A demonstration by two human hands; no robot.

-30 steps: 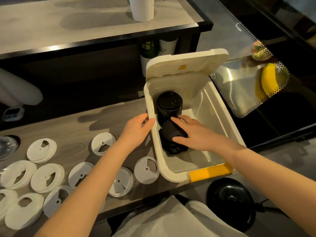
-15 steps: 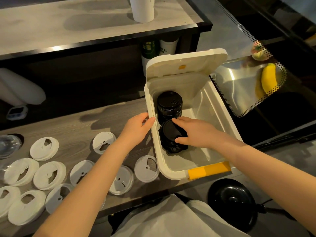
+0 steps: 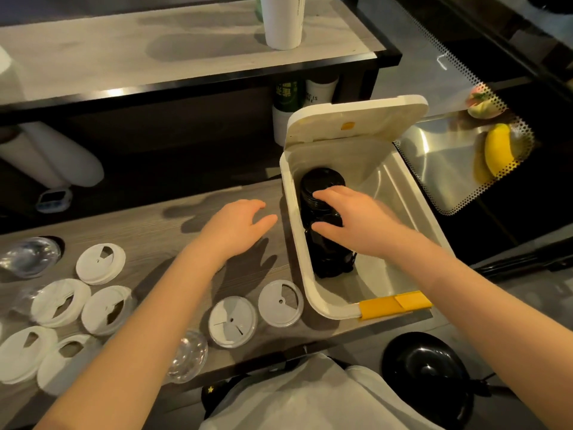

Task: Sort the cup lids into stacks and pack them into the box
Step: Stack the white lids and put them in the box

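Observation:
A white box (image 3: 297, 268) with its hinged lid up stands at the right end of the wooden counter (image 3: 173, 231). Inside it, along the left wall, one stack of black cup lids (image 3: 322, 180) stands at the far end, and a second black stack (image 3: 328, 262) lies nearer me. My right hand (image 3: 353, 218) is over both stacks with fingers stretched out and thumb spread; it looks blurred. My left hand (image 3: 238, 225) hovers over the counter just left of the box, fingers relaxed and holding nothing. Several white lids (image 3: 100, 263) lie loose on the counter, two of them (image 3: 280, 302) near the box.
Clear dome lids lie at the far left (image 3: 29, 256) and at the front edge (image 3: 189, 355). A white cup (image 3: 282, 23) stands on the raised shelf. Right of the box is a perforated metal tray (image 3: 440, 159) with a banana (image 3: 497, 150). A black round object (image 3: 428, 367) sits below.
My left hand has come off the box's left rim and now hovers over the counter. My right hand has let go of the lying black stack and reached further toward the far stack.

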